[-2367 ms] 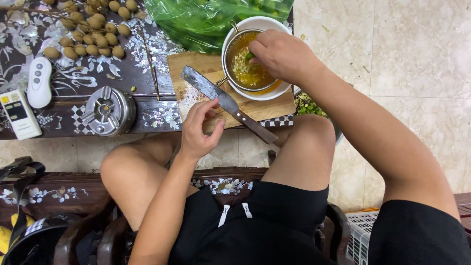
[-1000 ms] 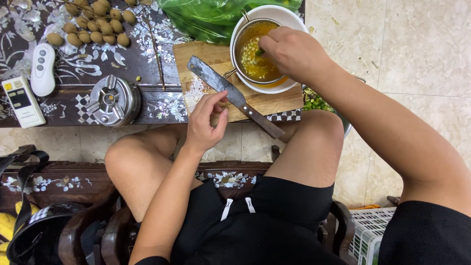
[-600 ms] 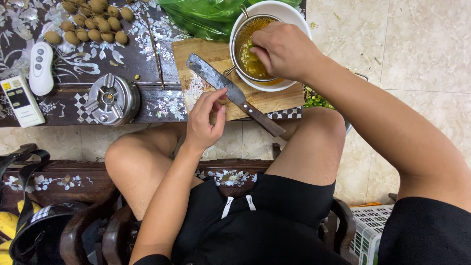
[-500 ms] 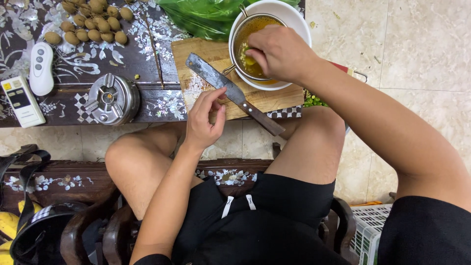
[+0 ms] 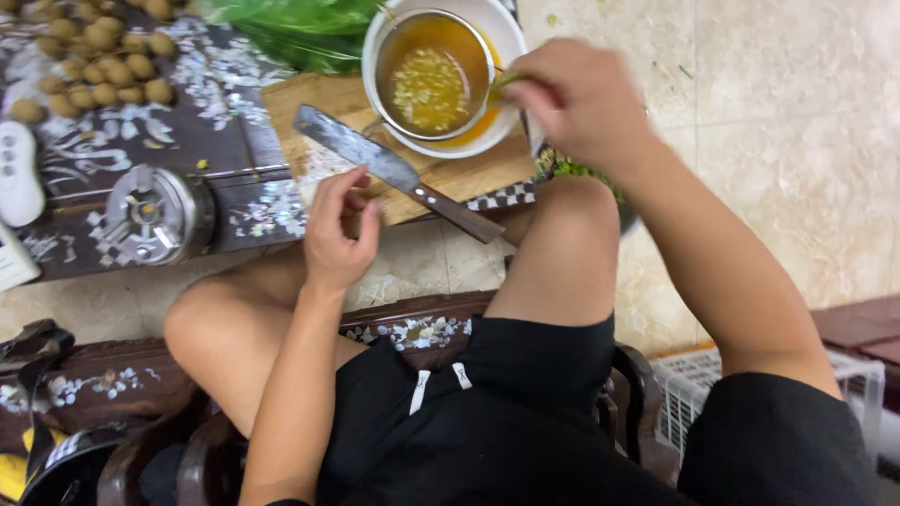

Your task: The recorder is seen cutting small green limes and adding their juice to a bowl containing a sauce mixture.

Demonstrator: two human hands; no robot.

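Note:
A white bowl (image 5: 511,37) stands at the far end of a wooden cutting board (image 5: 314,112). A metal strainer (image 5: 431,75) rests in the bowl, holding orange liquid with pale minced bits. My right hand (image 5: 581,98) hovers just right of the bowl, blurred, pinching a thin greenish thing (image 5: 506,82) that points at the bowl's rim. A broad knife (image 5: 375,164) with a brown handle lies slantwise across the board. My left hand (image 5: 337,230) sits at the board's near edge beside the blade, fingers curled in; whether they pinch anything cannot be made out.
On the dark inlaid table (image 5: 244,178) are a green bag of leaves (image 5: 300,23), several round brown fruits (image 5: 103,66), a white remote (image 5: 19,173) and a round metal piece (image 5: 150,211). Chopped greens (image 5: 572,169) show under my right wrist. A white plastic basket (image 5: 694,403) stands on the tiled floor, lower right.
My right hand has come off the bowl and moved to its right side, so the strainer now shows fully. The left hand stays by the knife.

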